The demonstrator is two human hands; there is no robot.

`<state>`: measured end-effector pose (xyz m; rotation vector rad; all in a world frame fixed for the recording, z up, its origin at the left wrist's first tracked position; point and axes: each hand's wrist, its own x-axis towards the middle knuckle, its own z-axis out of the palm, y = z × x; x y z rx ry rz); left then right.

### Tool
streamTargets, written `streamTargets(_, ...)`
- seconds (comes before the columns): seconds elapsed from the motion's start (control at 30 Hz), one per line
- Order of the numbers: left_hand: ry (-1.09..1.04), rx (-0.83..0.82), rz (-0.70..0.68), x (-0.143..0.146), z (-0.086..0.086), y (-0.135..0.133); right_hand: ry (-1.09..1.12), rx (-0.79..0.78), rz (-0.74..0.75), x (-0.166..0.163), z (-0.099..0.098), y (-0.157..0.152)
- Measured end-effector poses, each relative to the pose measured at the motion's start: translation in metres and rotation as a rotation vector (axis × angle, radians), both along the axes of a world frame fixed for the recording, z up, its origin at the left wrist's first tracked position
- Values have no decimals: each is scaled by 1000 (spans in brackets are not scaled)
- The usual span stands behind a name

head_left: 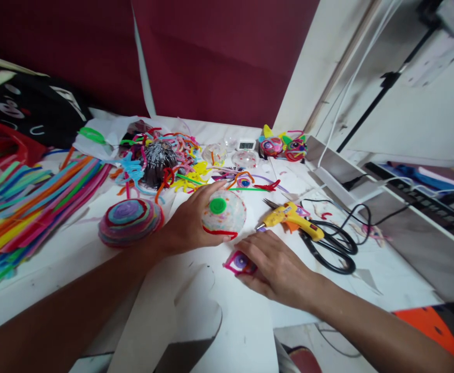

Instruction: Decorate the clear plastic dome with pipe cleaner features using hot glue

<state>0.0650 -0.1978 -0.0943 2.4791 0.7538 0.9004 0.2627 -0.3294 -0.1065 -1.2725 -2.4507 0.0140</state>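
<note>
My left hand grips a clear round ball from its left side, just above the white table. A flat green coil sits on the ball, and a red pipe cleaner runs along its lower edge. Lower and to the right, my right hand is closed on an eye-shaped pipe cleaner piece with a purple centre and pink outline; its right end is hidden under my fingers. A yellow glue gun and scissors with black handles lie right of that hand.
A coiled striped dome stands left of my left hand. Loose pipe cleaners spread across the left side. Behind are a brown glittery cone, a small digital clock and finished-looking colourful balls. A black cable loops at right.
</note>
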Motion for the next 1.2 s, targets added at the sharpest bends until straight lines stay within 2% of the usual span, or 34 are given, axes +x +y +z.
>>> streamTargets(0.3, -114, -77, -34, 4, -5, -4, 30, -48, -16, -1, 2, -2)
streamTargets(0.47, -186, -158, -30, 4, -6, -6, 157, -126, -125, 0, 13, -9)
streamTargets(0.67, -216, -256, -5, 3, -1, -9, 38, -205, -93, -2, 11, -12)
streamTargets(0.83, -240, -314, -23, 4, 1, -13, 96, -196, -120, -4, 8, -10)
streamTargets(0.97, -264, -331, -17, 5, -1, -14, 213, -230, -154, -3, 6, -11)
streamTargets(1.1, -266, -354, 22, 7, -3, -13, 434, -251, -199, -3, 0, -13)
streamTargets(1.2, -269, -368, 32, 7, -4, -11, 665, -401, -301, -4, 0, -15)
